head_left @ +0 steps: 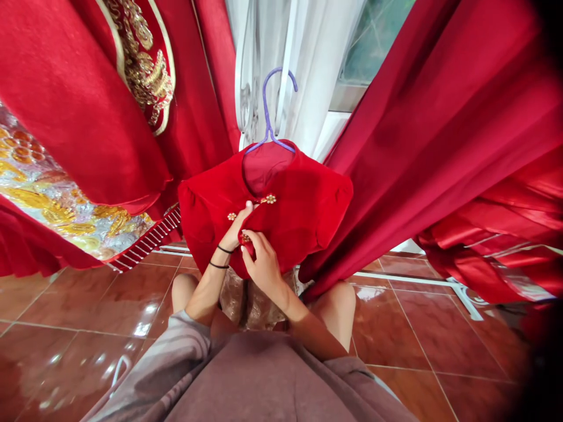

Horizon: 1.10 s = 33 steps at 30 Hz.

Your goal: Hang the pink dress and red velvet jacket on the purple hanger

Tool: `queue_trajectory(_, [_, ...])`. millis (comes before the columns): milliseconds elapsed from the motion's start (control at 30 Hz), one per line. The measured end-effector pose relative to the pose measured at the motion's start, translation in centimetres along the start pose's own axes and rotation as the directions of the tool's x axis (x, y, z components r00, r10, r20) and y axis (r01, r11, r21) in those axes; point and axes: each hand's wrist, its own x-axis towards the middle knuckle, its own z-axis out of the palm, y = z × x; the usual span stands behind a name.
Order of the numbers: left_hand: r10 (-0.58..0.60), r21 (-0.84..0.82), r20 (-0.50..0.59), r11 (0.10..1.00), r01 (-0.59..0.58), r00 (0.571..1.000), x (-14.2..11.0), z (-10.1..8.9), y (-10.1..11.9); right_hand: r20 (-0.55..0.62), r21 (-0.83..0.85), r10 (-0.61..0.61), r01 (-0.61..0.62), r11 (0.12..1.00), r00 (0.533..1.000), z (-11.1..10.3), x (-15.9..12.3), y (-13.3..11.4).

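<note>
A red velvet top (303, 205) hangs on a purple hanger (268, 111) right in front of me. Gold flower buttons (268, 199) run down its slanted front flap. My left hand (237, 225), with two dark bands on the wrist, pinches the flap's edge just below the collar. My right hand (259, 258) grips the fabric lower down, fingers closed round another gold button (245, 238). Both hands touch the garment and almost touch each other.
Red satin drapes (440, 146) hang at the right, and a red embroidered garment with gold thread (88, 117) at the left. A white sheer curtain (303, 64) and a window lie behind. A white rack foot (466, 296) rests on the glossy brown tile floor (65, 334). My knees are below.
</note>
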Motion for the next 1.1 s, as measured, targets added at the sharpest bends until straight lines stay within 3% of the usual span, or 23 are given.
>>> queue_trajectory(133, [-0.019,0.101,0.091,0.995,0.01,0.996,-1.0,-2.0,-0.3,0.256,-0.067,0.09,-0.076,0.995,0.963,-0.2,1.2,2.1])
queue_trajectory(200, [0.03,0.172,0.058,0.984,-0.039,0.998,-1.6,-2.4,-0.7,0.273,-0.087,0.102,-0.081,0.993,0.956,-2.0,2.5,2.2])
queue_trajectory(267, [0.079,0.22,-0.035,0.973,-0.07,0.996,-2.2,-2.6,-1.2,0.062,-0.111,0.079,-0.071,0.991,0.995,-4.9,4.8,1.9])
queue_trajectory(333, [0.119,0.265,-0.102,0.96,-0.088,0.988,-2.6,-2.7,-1.3,-0.205,-0.191,-0.026,-0.014,0.981,0.978,-8.1,7.9,1.8])
queue_trajectory(367, [0.141,0.287,-0.113,0.952,-0.104,0.984,-2.6,-2.8,-1.0,-0.242,-0.25,-0.106,0.044,0.967,0.964,-9.7,9.7,1.9])
queue_trajectory(467, [0.287,0.388,-0.175,0.899,-0.202,0.942,-2.1,-3.4,1.2,-0.094,-0.34,-0.264,0.218,0.915,0.96,-12.7,14.5,3.0])
queue_trajectory(533, [0.45,0.534,-0.221,0.798,-0.278,0.865,-1.0,-4.2,3.7,0.031,-0.333,-0.289,0.283,0.899,0.957,-13.4,16.6,4.0])
queue_trajectory(600, [0.564,0.671,-0.166,0.666,-0.327,0.809,0.7,-5.1,6.3,0.089,-0.319,-0.289,0.303,0.898,0.953,-13.4,17.5,5.0])
queue_trajectory(633, [0.576,0.698,-0.112,0.626,-0.348,0.81,1.8,-5.6,7.3,0.088,-0.315,-0.288,0.301,0.9,0.954,-13.2,17.7,5.3])
queue_trajectory(700, [0.538,0.674,-0.005,0.625,-0.395,0.843,3.8,-6.1,8.7,0.037,-0.31,-0.284,0.281,0.908,0.958,-12.8,17.8,5.8])
queue_trajectory(767, [0.49,0.604,0.046,0.68,-0.415,0.87,5.7,-6.2,9.1,-0.022,-0.289,-0.276,0.258,0.922,0.961,-12.5,17.9,6.0])
queue_trajectory(933, [0.45,0.447,-0.073,0.812,-0.375,0.89,8.9,-6.5,8.6,-0.094,-0.166,-0.207,0.189,0.968,0.974,-12.8,19.8,5.8])
queue_trajectory(1033, [0.257,0.321,-0.036,0.918,-0.232,0.966,9.9,-7.0,9.1,-0.043,-0.033,-0.083,0.081,0.996,0.996,-13.1,21.4,5.6])
queue_trajectory(1100, [0.086,0.232,0.056,0.968,-0.097,0.995,10.0,-7.2,9.6,0.091,0.094,0.056,-0.065,0.993,0.994,-13.1,22.2,5.7])
